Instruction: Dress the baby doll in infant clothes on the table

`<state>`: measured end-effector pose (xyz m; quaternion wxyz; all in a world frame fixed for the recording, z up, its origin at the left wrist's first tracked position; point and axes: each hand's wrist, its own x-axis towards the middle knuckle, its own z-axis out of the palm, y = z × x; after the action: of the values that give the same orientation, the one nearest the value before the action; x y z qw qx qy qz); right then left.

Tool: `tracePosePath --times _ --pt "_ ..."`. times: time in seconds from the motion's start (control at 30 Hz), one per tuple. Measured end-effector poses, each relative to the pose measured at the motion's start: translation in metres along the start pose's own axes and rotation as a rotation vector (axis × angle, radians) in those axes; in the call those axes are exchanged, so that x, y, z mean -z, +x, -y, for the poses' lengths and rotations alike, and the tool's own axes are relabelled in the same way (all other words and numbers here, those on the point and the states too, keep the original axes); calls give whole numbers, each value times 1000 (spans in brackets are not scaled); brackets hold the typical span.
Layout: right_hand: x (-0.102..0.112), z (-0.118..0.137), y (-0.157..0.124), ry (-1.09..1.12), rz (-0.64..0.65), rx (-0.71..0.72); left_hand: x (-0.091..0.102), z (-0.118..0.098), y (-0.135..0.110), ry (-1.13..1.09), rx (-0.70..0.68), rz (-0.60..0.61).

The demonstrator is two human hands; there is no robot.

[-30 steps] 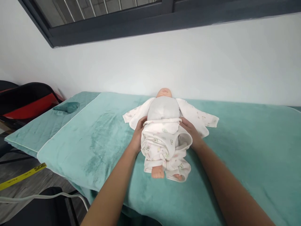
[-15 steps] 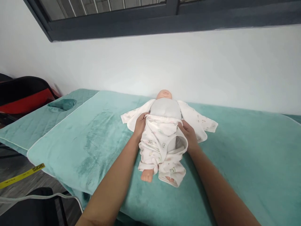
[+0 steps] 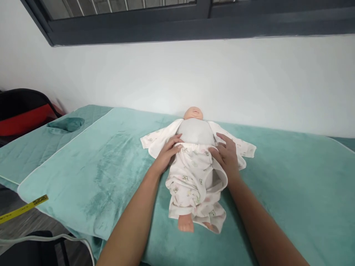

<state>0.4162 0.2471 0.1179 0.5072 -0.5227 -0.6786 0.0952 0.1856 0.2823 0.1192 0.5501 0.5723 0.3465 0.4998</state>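
Observation:
A baby doll with a grey torso lies on its back on the green-covered bed, its head toward the wall. It wears printed white pants and an open white jacket, spread out on both sides. My left hand rests at the doll's waist with fingers apart, thumb by the waistband. On the other side, my right hand touches the waistband with its thumb, index finger stretched along the torso. Its remaining fingers are partly hidden. One doll foot sticks out of a pant leg; an opening gapes at the right hip.
The green bed cover runs along a white wall beneath a dark window frame. A black and red chair stands at the left. A yellow strip and a pale cable are at lower left.
My hands have loosened from the waistband, and their fingers now spread along the doll's sides. The waistband sits lower in view, and the doll's legs have shifted toward me and slightly right.

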Motion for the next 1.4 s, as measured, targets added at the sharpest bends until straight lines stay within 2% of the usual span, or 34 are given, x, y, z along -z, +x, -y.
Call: tracePosePath --times 0.07,0.13,0.27,0.33,0.43,0.53,0.7,0.87,0.97,1.1,1.23,1.4 --pt "3 2 7 -30 92 78 -1 1 -1 31 0 3" --pt "3 7 18 -73 170 88 -2 4 0 39 -7 -9" --pt "-1 18 47 -347 236 -11 0 13 7 28 -8 -39" --pt "-5 19 61 -446 244 -72 3 17 15 77 14 -122" --pt "-13 13 73 -356 213 -189 5 21 32 247 73 -295" --pt "-20 0 72 -128 140 -301 3 22 48 391 124 -364" --pt "-21 -9 59 90 75 -376 -1 22 55 396 74 -315" --pt "-10 -7 56 76 98 -385 6 17 45 448 81 -279" --pt "2 -10 50 -11 193 -452 14 14 38 417 135 -216" --pt "18 -15 34 109 351 -584 19 10 29 255 277 -69" --pt "28 -15 20 304 412 -674 17 3 22 130 371 -80" --pt "33 -13 19 521 497 -745 14 -8 17 -33 454 -76"
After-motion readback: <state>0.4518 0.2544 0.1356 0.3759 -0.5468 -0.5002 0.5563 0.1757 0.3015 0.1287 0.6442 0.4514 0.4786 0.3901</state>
